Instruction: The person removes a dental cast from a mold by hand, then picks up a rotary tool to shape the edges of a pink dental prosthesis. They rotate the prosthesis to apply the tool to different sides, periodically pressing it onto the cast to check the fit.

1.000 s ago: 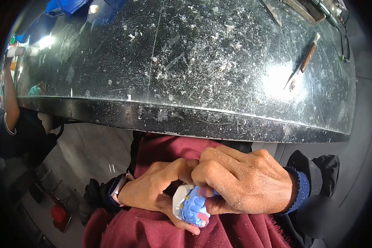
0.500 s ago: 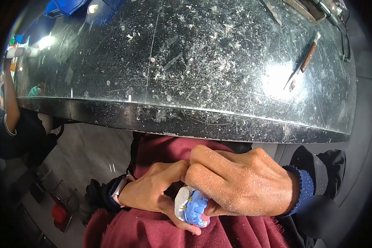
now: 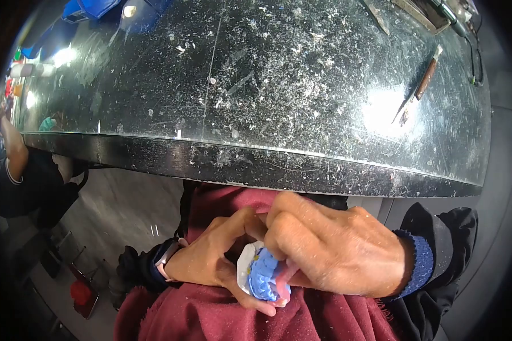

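Note:
A dental cast [image 3: 244,266] with a whitish base sits low in front of me, over a dark red cloth. Blue tooth shapes [image 3: 261,278] cover its upper side, with small yellowish spots along the edge. My left hand [image 3: 207,258] is closed around the cast, the thumb running beneath it. From above, my right hand [image 3: 338,253] reaches in with curled fingers pinched on a soft-looking pink strip [image 3: 283,278], which runs down along the blue teeth. My right fingertips are partly hidden behind the knuckles.
A dark bench [image 3: 256,108] strewn with white scraps lies ahead. On it are a wooden-handled knife [image 3: 426,79], a flat blade [image 3: 375,16], a metal tray [image 3: 418,14] and blue containers [image 3: 94,8]. Another person's arm [image 3: 14,148] shows at the left.
My right hand has lifted and shifted slightly right, and more of the pink strip shows. The cast has turned a little in my left hand. The other person's arm has lowered.

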{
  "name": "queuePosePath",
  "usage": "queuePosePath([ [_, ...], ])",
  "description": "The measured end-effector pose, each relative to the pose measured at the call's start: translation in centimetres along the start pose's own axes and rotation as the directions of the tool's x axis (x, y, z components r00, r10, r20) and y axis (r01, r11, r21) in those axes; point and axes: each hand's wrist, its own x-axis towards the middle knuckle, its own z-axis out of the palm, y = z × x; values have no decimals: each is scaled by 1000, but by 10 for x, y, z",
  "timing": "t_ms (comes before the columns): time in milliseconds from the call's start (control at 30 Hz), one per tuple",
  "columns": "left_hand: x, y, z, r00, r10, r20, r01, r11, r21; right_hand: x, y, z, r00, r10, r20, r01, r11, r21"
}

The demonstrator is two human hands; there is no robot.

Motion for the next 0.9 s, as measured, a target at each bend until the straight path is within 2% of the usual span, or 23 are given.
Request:
queuePosePath([
  [67,0,-3,-3,999,45,-5,-45,999,-26,2,-1,-4,999,27,-34,-25,997,71],
  [200,5,-10,1,985,170,-11,-164,926,-340,0,-2,-29,992,-65,-112,80,986,144],
  [267,8,-3,-2,978,207,-32,-200,879,-433,4,-6,-40,973,-126,-192,153,980,130],
  [300,11,-1,-3,973,213,-92,-232,855,-465,5,-10,-45,964,-134,-229,163,980,114],
  [400,23,11,-14,947,311,-82,-319,877,-359,5,-14,-58,928,-169,-331,185,983,17],
  [433,24,11,-12,942,315,-116,-330,812,-482,5,-14,-66,923,-175,-343,180,984,-18],
  [467,25,11,-12,938,322,-128,-341,795,-501,4,-13,-74,917,-180,-356,172,984,-52],
  [500,26,10,-12,935,327,-138,-349,778,-523,3,-12,-81,923,-101,-372,108,994,-3],
  [533,27,12,-13,933,329,-147,-354,759,-546,4,-14,-86,914,70,-400,-7,988,155],
  [567,30,16,-14,932,333,-140,-345,704,-621,6,-11,-94,913,71,-402,-12,989,147],
  [667,34,27,-19,939,261,-225,-344,759,-552,17,9,-114,916,63,-397,-26,995,98],
  [733,42,31,-30,922,303,-239,-378,834,-403,26,18,-120,914,104,-391,-54,989,135],
  [800,52,38,-41,907,338,-251,-399,879,-260,34,34,-122,934,31,-356,4,995,99],
  [900,57,47,-62,939,277,-205,-282,959,5,42,46,-120,926,11,-377,51,987,153],
])
